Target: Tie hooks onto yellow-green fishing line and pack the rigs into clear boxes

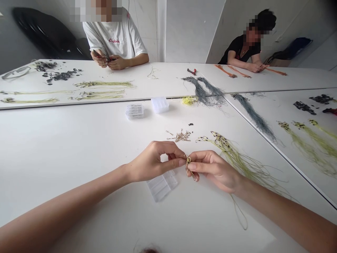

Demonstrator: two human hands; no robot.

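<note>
My left hand [151, 160] and my right hand [213, 168] meet over the table, thumb and forefinger of each pinched together. Between the fingertips are small brass-coloured fishing hooks [188, 160]; the fingers partly cover them, so how they are joined is unclear. A yellow-green line loop [243, 221] hangs below my right hand. Under my left hand lies a clear compartment box [158, 189]. Just beyond the hands is a little pile of loose bronze hooks [181, 136], with tiny black beads [191, 124] behind it. Beside my right wrist spreads a bundle of yellow-green hooked lines [242, 160].
Two clear boxes, one filled [135, 111] and one pale [160, 104], stand farther back. Grey line bundles [202, 91] lie near a yellow tangle [189, 101]. Across the table, one person in a white shirt [116, 42] holds pliers; another in black [237, 49] handles orange lines.
</note>
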